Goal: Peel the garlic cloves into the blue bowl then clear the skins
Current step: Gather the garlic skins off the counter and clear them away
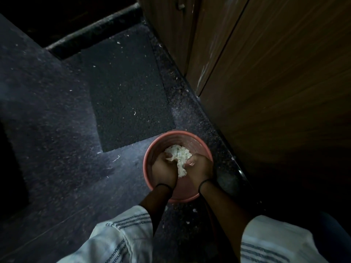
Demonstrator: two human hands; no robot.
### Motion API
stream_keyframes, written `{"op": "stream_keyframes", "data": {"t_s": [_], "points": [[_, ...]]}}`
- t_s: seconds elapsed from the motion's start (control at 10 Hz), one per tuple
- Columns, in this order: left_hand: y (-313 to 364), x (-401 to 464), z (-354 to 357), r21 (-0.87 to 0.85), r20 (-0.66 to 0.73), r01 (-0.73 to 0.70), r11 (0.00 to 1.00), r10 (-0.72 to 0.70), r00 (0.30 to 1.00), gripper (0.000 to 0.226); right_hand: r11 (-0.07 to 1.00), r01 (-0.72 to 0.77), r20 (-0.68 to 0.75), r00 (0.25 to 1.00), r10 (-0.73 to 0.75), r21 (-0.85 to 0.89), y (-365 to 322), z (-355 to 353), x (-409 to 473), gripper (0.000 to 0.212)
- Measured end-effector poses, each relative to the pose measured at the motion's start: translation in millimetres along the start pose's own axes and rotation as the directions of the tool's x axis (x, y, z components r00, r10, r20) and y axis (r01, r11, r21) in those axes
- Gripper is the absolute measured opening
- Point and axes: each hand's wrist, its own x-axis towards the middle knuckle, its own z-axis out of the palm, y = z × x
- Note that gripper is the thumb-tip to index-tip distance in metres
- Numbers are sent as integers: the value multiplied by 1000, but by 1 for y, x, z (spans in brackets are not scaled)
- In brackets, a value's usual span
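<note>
Down on the floor (57,114), both hands are sunk into a reddish bucket (150,149) that stands close against the wooden cabinet (266,82) at its 3 o'clock. The left hand (164,170) and the right hand (201,170) come at a heap of white garlic skins (178,154) from 7 and 5 o'clock. Their fingers are curled in around the papery mass, so both seem to be gripping it, pressing it together between them. I take that two-sided hold as the way to keep such light scraps from drifting off, either packing them down or dropping a gathered bundle in. Stray flecks of skin lie on the dark mat (125,88) at the bucket's 11 o'clock and near its rim at 6 o'clock, so the clearing looks unfinished. No blue bowl or peeled cloves are in sight from here. Pale striped sleeves (129,230) are pushed back up the forearms, away from the mess.
</note>
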Motion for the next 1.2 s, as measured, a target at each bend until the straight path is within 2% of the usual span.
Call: {"op": "stream_keyframes", "data": {"t_s": [0.1, 0.2, 0.3, 0.4, 0.5, 0.6, 0.7, 0.8, 0.9, 1.0, 1.1, 1.2], "points": [[-5, 1, 5, 50, 14, -26, 998, 25, 1000, 24, 998, -65, -12, 998, 65, -1, -3, 1, 2, 42], [-4, -3, 11, -26, 147, -93, 995, 96, 984, 28, 974, -116, 225, 972, 71, 195, -5, 7, -1, 23], [-17, 2, 10, -31, 245, -121, 992, 125, 962, 24, 955, -70, 168, 986, 22, 289, -6, 3, 1, 19], [-30, 12, -1, 145, 162, -113, 983, 89, 983, 28, 982, 25, -23, 1000, -21, 186, -7, -8, 2, 27], [-14, 10, -2, 123, 107, -63, 990, 50, 993, 37, 997, 72, -24, 997, -72, 15, 0, -6, 1, 46], [5, 1, 9, -76, 247, -41, 996, 59, 967, 27, 995, 59, 143, 987, -71, 85, -5, -1, -6, 25], [10, -7, 8, 214, 334, -169, 962, 90, 938, 21, 989, 137, 149, 981, -127, -54, 1, -7, -7, 37], [12, -13, 0, 623, 242, -260, 738, 135, 961, 34, 904, 155, 87, 988, -131, -399, 6, -21, -7, 22], [14, -8, -4, 637, 291, -380, 671, 246, 924, 33, 821, 260, 153, 965, -211, -509, 1, -29, -9, 23], [22, -12, -9, 601, 330, -425, 677, 275, 903, 61, 888, 346, 129, 938, -322, -304, -11, -43, -21, 37], [32, -23, -20, 698, 279, -450, 558, 366, 888, 29, 867, 311, 63, 948, -312, -389, -20, -63, -38, 28], [31, -33, -26, 708, 293, -491, 507, 423, 858, 35, 855, 354, 88, 934, -348, -380, -18, -76, -55, 28]]}}
